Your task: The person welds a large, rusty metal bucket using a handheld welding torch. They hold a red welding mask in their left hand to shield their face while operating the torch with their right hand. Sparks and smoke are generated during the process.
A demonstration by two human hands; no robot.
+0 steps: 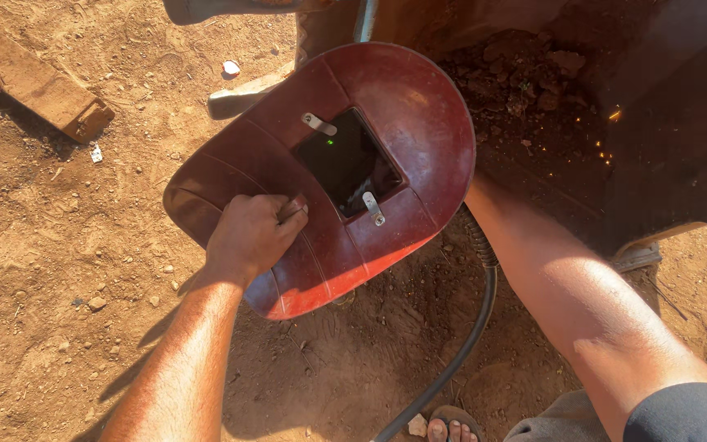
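Observation:
My left hand (251, 233) grips the handle on the back of a dark red hand-held welding shield (403, 106), holding it up in front of me. The shield's dark rectangular window (345, 164) shows a small green glow and has two metal clips at its edge. My right forearm (566, 286) reaches forward under the shield; my right hand is hidden behind it. A black cable (468, 336) runs from behind the shield down past my arm. Orange sparks (607, 147) fly to the right of the shield.
Reddish dirt ground (59, 270) with small stones lies all around. A wooden plank (34, 82) lies at the upper left. A dark metal body with clods of soil (525, 90) fills the upper right. My sandalled toes (452, 427) show at the bottom.

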